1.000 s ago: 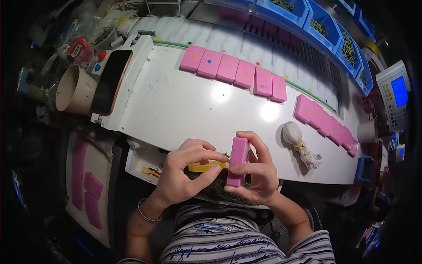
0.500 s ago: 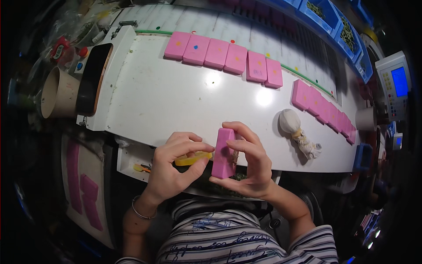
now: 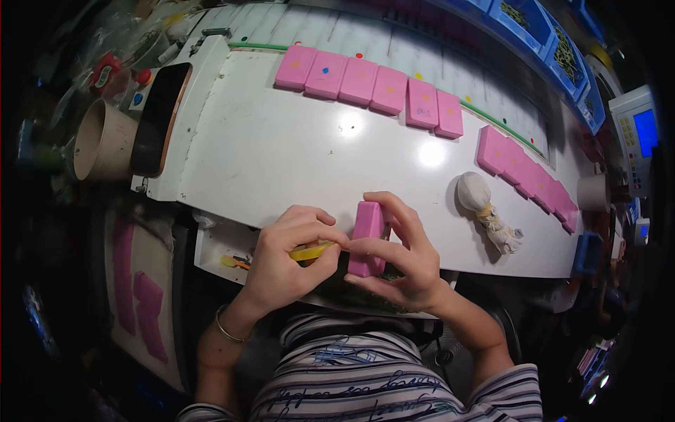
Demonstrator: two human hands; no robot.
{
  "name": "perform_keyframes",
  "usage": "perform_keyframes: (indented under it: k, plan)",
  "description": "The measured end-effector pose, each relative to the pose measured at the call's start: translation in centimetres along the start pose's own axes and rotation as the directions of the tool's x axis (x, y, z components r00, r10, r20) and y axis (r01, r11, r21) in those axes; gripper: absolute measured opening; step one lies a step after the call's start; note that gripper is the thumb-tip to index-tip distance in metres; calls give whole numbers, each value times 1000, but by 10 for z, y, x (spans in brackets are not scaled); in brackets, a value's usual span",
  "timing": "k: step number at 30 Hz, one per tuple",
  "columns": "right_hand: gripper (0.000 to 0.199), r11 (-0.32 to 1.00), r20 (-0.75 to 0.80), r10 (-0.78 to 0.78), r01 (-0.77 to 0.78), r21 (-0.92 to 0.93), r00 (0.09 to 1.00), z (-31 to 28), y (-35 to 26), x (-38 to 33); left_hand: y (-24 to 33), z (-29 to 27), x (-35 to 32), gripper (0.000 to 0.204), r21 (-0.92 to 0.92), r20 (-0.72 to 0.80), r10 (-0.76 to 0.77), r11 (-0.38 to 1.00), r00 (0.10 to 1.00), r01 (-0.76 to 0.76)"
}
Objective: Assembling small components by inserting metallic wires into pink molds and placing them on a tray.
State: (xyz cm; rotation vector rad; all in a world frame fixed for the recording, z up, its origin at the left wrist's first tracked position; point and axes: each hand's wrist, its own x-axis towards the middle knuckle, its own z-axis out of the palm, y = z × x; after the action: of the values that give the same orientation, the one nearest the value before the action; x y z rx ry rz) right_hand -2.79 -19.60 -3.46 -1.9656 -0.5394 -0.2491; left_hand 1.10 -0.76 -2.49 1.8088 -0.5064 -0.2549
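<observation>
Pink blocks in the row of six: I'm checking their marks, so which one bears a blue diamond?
The second pink block from the left; it alone of the six bears a blue diamond.

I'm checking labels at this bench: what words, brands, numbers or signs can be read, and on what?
Striped shirt: dark cursive lettering, not copied out here.
Red item: lettering, too small to make out.
Fifth pink block from left, far row: bluish handwriting, too small to read.
Beige cup: reddish marks, too faint to read.
Blue screen: too blurred to read.
Held pink block: none visible.
</observation>
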Motion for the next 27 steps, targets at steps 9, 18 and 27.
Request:
perform_keyframes:
  k: [9, 18, 27]
  plan:
    - [45, 997, 63, -67, 69, -36, 996, 19, 40, 7, -11, -13, 17, 11, 359, 55, -39, 933, 998, 17]
    - [40, 869, -18, -300, 266, -416, 954, 30, 9, -2, -9, -21, 29, 22, 412, 91, -166, 904, 982, 115]
    - [22, 974, 372, 23, 62, -216, 928, 182, 34, -18, -14, -26, 29, 23, 454, 112, -175, 885, 978, 106]
